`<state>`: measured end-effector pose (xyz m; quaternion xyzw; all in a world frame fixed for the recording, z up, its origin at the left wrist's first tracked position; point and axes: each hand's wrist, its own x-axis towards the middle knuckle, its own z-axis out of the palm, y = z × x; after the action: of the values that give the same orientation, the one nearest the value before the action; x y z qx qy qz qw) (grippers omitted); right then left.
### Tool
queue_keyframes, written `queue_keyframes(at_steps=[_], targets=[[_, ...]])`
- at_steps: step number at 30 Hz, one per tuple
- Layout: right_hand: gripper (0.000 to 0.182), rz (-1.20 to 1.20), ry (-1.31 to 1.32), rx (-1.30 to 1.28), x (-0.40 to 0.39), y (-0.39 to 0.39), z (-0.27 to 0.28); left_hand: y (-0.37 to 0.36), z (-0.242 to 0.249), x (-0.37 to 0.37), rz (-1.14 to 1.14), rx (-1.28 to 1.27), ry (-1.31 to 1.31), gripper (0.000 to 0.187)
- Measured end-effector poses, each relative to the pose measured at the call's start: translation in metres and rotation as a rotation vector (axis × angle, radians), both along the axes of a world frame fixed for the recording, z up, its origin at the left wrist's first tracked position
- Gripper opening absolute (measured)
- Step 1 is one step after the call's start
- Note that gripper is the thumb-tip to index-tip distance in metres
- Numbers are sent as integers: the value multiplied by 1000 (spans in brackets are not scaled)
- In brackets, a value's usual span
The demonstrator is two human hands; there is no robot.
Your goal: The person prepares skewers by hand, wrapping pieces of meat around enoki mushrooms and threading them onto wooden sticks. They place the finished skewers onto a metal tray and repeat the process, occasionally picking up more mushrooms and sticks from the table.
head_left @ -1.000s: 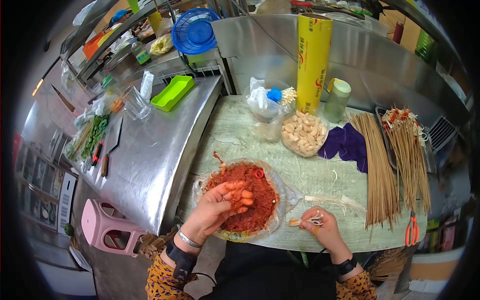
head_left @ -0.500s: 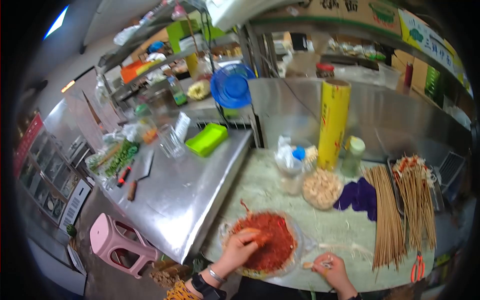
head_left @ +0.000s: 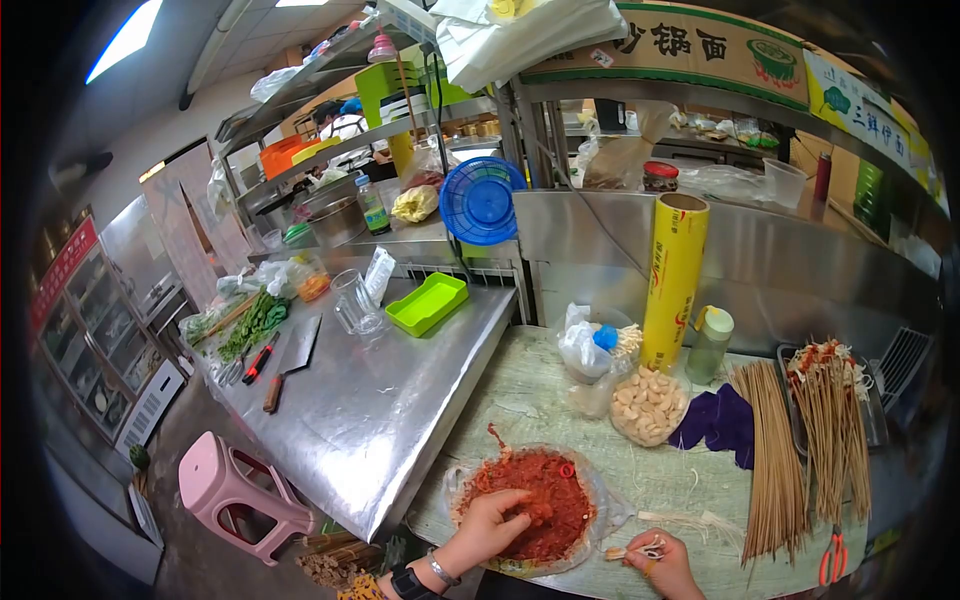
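A wide bowl of coarse red chili paste [head_left: 562,493], lined with clear plastic, stands at the near edge of the green table. My left hand [head_left: 492,525] reaches in over its left side, fingers curled together with red paste at the tips. To the right of the bowl, my right hand [head_left: 668,566] is closed around a small bunch of enoki mushrooms [head_left: 650,547]. The pale brown end of the bunch points left, toward the bowl. Loose white enoki strands [head_left: 690,519] lie on the table just beyond my right hand.
Wooden skewers [head_left: 770,460] lie at right, beside a metal tray [head_left: 876,425] of loaded skewers and orange-handled scissors [head_left: 832,560]. Behind are peeled garlic [head_left: 648,402], a purple cloth [head_left: 722,422] and a yellow roll [head_left: 676,285]. A cleaver [head_left: 298,350] rests on the steel table.
The camera view has tilted slightly upward, so the scene sits lower. My left hand stays at the paste, its fingers slightly shifted right; my right hand keeps hold of the enoki mushrooms.
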<state>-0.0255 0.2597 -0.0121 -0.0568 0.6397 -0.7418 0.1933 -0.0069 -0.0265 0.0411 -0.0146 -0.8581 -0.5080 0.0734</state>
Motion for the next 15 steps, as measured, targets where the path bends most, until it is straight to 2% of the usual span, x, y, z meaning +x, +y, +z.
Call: queue_keyframes(at_steps=[3,5,9,11,15], targets=[[6,2,-6,7,-1,0,-1,2,2,0,-24,110,-104,23],[6,1,-10,6,0,1,-3,3,0,0,-47,454,-271,17],[6,14,-11,24,-1,1,-1,4,0,-2,-98,461,-332,14],[7,24,-10,14,-1,2,-1,9,6,-1,-83,572,-369,14],[8,9,-88,43,-2,2,-5,13,5,-1,-43,569,-295,17]])
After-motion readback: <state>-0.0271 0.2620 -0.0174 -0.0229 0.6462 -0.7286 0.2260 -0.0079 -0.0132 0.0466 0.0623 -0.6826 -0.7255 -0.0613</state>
